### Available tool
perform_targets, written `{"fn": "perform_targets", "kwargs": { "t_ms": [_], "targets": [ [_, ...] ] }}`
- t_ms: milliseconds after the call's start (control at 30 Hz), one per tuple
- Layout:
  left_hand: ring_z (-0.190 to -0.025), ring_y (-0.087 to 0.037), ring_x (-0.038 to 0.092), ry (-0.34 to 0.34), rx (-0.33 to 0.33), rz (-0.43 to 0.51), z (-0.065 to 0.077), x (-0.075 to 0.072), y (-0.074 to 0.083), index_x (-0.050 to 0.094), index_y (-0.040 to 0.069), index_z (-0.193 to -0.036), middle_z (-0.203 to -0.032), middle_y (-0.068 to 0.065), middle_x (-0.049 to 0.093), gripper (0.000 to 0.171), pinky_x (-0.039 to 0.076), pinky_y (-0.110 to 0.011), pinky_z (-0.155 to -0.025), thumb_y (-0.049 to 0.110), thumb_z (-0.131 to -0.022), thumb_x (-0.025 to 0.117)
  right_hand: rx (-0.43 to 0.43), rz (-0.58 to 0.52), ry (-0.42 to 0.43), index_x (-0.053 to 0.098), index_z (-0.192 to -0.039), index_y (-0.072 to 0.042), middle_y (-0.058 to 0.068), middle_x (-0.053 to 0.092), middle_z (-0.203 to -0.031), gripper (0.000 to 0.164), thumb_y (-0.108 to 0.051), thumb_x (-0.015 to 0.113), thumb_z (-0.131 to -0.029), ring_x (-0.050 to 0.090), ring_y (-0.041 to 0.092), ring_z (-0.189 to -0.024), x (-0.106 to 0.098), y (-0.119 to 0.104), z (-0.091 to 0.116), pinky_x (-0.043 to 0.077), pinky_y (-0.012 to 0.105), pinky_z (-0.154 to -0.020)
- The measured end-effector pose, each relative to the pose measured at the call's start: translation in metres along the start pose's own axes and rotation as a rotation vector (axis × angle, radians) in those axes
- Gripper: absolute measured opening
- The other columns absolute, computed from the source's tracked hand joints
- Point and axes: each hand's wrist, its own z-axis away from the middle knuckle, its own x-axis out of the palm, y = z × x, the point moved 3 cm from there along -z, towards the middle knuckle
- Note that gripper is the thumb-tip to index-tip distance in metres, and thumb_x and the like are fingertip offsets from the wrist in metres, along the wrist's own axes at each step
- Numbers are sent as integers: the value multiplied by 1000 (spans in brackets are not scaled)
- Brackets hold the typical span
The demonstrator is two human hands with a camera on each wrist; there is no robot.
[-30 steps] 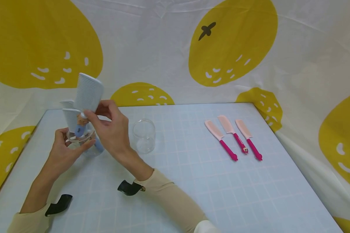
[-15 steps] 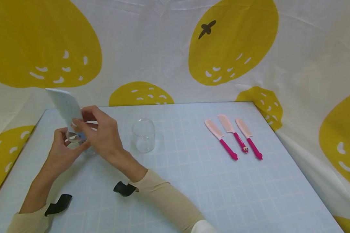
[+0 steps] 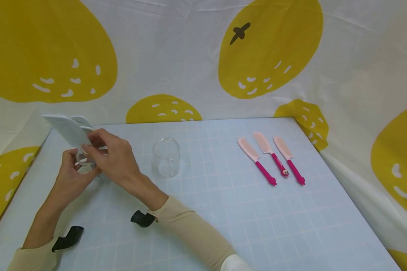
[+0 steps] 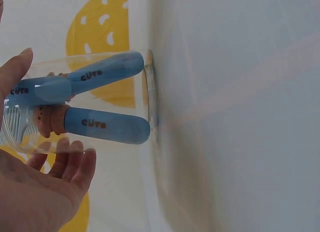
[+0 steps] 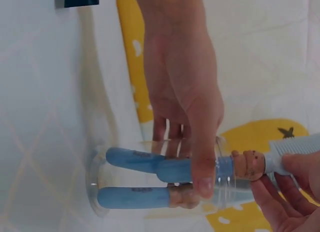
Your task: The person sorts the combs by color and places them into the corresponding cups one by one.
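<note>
At the left of the head view, my left hand (image 3: 71,175) grips a clear glass cup (image 4: 152,102) by its upper wall, thumb on one side and fingers on the other. Two blue combs stand in it, handles down; one shows its handle (image 4: 107,125) through the glass. My right hand (image 3: 115,160) pinches a third blue comb (image 3: 66,130) near the neck, just below its pale toothed part. In the right wrist view, that comb's handle (image 5: 175,169) reaches through the cup's mouth, its end above the cup's bottom. The comb tilts left in the head view.
A second clear glass cup (image 3: 166,158) stands right of my hands. Farther right, three pink combs (image 3: 279,160) with magenta handles lie on the pale blue checked table (image 3: 203,222). A white cloth with yellow fruit prints (image 3: 176,56) hangs behind the table.
My right hand has moved down and left, lowering the comb's handle into the cup. The comb has tipped from nearly upright to leaning left. My left hand has stayed on the cup.
</note>
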Motion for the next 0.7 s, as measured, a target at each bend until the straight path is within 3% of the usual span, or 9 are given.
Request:
{"fn": "perform_targets", "kwargs": {
  "t_ms": [133,200,367,567,700],
  "targets": [
    [-126,-2,32,2,-9,-2,-1,0,0,20,17,-150,-156,-19,23,74,36,-24,-105,12,-97,71,-3,10,-5,64,-115,-5,3,73,-103,19,-13,70,-99,63,-6,-91,2,2,0,46,3,-84],
    [-127,-3,32,3,-8,-2,-1,-1,0,20,16,-150,-156,-19,23,74,36,-23,-105,12,-97,71,-6,16,-3,64,-115,-6,3,73,-102,19,-13,70,-99,62,-7,-91,2,2,-1,46,3,-84],
    [-135,-16,29,-8,-7,8,-1,0,0,14,13,-154,-161,-20,18,80,29,-43,-116,13,-98,70,10,37,-10,64,-116,-7,1,74,-104,20,-16,70,-99,63,-8,-91,4,3,-2,46,4,-85],
    [-143,-34,24,-9,-7,16,-2,1,-1,13,10,-154,-161,-22,17,80,24,-57,-120,12,-98,70,16,87,-26,67,-118,-10,-2,74,-107,18,-17,68,-101,63,-10,-94,7,3,-5,44,2,-85],
    [-143,-35,25,-8,-22,15,-2,1,-1,16,10,-151,-158,-22,19,75,25,-51,-121,14,-98,69,28,127,-29,68,-118,-11,-3,75,-107,18,-19,66,-102,64,-10,-92,9,6,-3,44,2,-84]
  ]
}}
